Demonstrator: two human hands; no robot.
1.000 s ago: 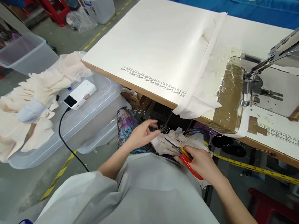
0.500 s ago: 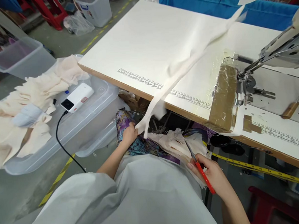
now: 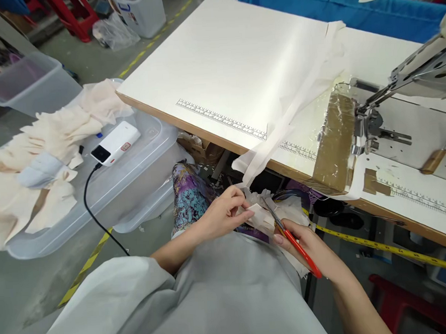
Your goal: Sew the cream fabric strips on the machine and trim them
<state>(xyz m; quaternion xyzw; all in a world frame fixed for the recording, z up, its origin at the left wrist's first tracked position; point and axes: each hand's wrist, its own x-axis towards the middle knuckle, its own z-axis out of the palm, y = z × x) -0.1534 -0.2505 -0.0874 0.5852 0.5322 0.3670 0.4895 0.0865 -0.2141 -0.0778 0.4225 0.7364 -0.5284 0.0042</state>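
My left hand (image 3: 226,212) is pinched on the end of a pale fabric strip (image 3: 272,144) in front of my lap. From there the strip runs up over the table edge and lies across the white tabletop toward the far side. In my right hand (image 3: 307,247) is a pair of scissors (image 3: 299,250) with red handles, the blades pointing up and to the left, close to my left fingers. Crumpled pale fabric pieces (image 3: 291,208) lie on my lap beneath both hands.
A sewing machine (image 3: 421,79) stands on the right of the white table (image 3: 201,62), with an awl (image 3: 433,162) beside it. Left are a plastic box (image 3: 134,192), a white power bank (image 3: 116,143) and pale fabric (image 3: 54,132). A yellow tape measure (image 3: 386,247) hangs below the table.
My left hand has moved right, toward the scissors, with the strip's end. The strip's far end has slid down onto the tabletop. My right hand has barely moved.
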